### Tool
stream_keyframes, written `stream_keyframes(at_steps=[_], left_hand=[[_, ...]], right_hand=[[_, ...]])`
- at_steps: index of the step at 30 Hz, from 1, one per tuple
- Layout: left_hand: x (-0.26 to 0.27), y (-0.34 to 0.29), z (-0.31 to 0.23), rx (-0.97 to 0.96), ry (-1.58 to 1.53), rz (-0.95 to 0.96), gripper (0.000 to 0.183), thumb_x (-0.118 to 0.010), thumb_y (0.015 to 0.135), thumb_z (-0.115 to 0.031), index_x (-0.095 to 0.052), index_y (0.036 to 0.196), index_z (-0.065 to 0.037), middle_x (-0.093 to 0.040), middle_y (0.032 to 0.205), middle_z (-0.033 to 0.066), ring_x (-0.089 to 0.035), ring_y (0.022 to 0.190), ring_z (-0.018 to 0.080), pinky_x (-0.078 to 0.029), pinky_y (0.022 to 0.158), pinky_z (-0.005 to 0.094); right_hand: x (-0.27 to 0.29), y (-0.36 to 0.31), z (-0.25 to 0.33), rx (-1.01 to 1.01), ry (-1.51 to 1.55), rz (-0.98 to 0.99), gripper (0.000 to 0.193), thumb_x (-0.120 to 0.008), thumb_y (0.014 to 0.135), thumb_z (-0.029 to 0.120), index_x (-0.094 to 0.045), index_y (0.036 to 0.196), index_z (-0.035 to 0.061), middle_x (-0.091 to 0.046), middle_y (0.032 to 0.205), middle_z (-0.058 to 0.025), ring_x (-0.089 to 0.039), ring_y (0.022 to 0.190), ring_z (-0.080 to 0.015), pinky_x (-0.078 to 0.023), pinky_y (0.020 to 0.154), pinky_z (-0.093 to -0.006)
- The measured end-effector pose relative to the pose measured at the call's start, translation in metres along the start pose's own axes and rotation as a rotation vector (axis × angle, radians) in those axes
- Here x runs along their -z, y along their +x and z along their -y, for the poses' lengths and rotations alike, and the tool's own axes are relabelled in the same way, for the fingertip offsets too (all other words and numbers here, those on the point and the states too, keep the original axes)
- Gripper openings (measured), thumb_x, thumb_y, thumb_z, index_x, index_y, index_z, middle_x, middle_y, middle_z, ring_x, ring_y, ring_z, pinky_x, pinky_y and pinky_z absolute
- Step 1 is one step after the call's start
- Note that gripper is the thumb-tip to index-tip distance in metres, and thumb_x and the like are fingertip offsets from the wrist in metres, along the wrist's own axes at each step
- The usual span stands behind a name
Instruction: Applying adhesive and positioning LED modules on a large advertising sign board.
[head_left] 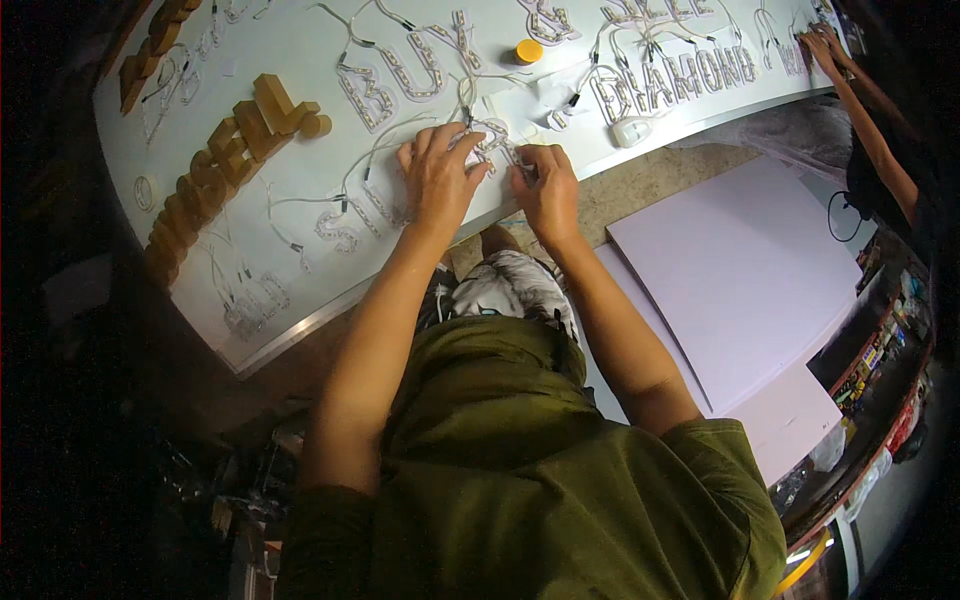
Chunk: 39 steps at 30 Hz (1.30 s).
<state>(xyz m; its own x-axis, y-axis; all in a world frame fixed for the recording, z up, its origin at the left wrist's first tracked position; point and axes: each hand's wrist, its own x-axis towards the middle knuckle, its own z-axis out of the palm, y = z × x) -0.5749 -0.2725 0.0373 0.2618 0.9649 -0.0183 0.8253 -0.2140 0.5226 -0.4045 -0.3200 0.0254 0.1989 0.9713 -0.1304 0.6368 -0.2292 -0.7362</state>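
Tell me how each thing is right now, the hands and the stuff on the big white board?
left hand: spread flat on the light strings
right hand: pinching a light string
light strings: laid out as letters, unlit
gold letters: lying in a row
yellow cap: standing apart
white board: lying flat

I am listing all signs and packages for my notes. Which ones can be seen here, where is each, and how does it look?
Sign panel: long white board across the top, under both hands, carrying white wired light-module letters.
Gold letters: blocky raised shapes in a row at the panel's left end.
Packaged goods: small colourful packs on shelves at the right edge, too small to describe.
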Motion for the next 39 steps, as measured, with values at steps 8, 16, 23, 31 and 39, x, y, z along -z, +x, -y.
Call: stream_keyframes(at_steps=[8, 16, 23, 31, 39], left_hand=[[-0.0014, -0.0013, 0.0017, -0.025, -0.006, -0.026, 0.045, -0.089, 0.071, -0.023, -0.076, 0.114, -0.021, -0.065, 0.123, -0.0026, -0.054, 0.117, 0.0205, -0.034, 0.1, 0.0458], [-0.0036, -0.0063, -0.0008, -0.033, 0.028, -0.042, 0.042, -0.087, 0.073, -0.023, -0.077, 0.114, -0.024, -0.062, 0.121, -0.0022, -0.053, 0.118, 0.0196, -0.033, 0.101, 0.0467], [-0.0033, -0.0069, 0.0004, -0.033, 0.009, -0.025, 0.041, -0.085, 0.076, -0.022, -0.078, 0.116, -0.024, -0.063, 0.124, -0.0007, -0.054, 0.118, 0.0219, -0.032, 0.099, 0.0472], [-0.0029, -0.0074, -0.0007, -0.015, 0.008, -0.027, 0.041, -0.085, 0.076, -0.023, -0.077, 0.116, -0.026, -0.061, 0.123, 0.0009, -0.053, 0.119, 0.0224, -0.032, 0.1, 0.0485], [-0.0018, -0.0092, -0.0017, 0.003, 0.046, -0.027, 0.039, -0.086, 0.077, -0.028, -0.077, 0.115, -0.027, -0.058, 0.124, 0.0032, -0.051, 0.119, 0.0242, -0.031, 0.101, 0.0512]], right_hand=[[0.0008, 0.001, 0.0016, -0.003, 0.003, 0.008, 0.029, -0.075, 0.082, 0.006, -0.068, 0.11, 0.004, -0.066, 0.102, -0.0163, -0.066, 0.095, -0.0372, -0.054, 0.08, -0.0449], [0.0016, -0.0004, 0.0051, -0.028, -0.019, 0.006, 0.029, -0.076, 0.082, 0.007, -0.068, 0.109, 0.005, -0.065, 0.101, -0.0159, -0.066, 0.094, -0.038, -0.054, 0.08, -0.0457], [0.0005, 0.0005, 0.0037, -0.003, -0.015, -0.014, 0.028, -0.076, 0.082, 0.008, -0.069, 0.108, 0.0047, -0.065, 0.1, -0.0163, -0.066, 0.093, -0.0383, -0.054, 0.08, -0.0458], [-0.0023, 0.0002, 0.001, -0.023, -0.01, -0.014, 0.028, -0.077, 0.081, 0.007, -0.069, 0.107, 0.0043, -0.065, 0.098, -0.0159, -0.066, 0.091, -0.0369, -0.054, 0.078, -0.045], [0.0007, 0.0006, 0.0035, -0.003, -0.015, -0.01, 0.028, -0.077, 0.081, 0.005, -0.068, 0.107, 0.0029, -0.065, 0.098, -0.0168, -0.066, 0.089, -0.0369, -0.054, 0.077, -0.0438]])
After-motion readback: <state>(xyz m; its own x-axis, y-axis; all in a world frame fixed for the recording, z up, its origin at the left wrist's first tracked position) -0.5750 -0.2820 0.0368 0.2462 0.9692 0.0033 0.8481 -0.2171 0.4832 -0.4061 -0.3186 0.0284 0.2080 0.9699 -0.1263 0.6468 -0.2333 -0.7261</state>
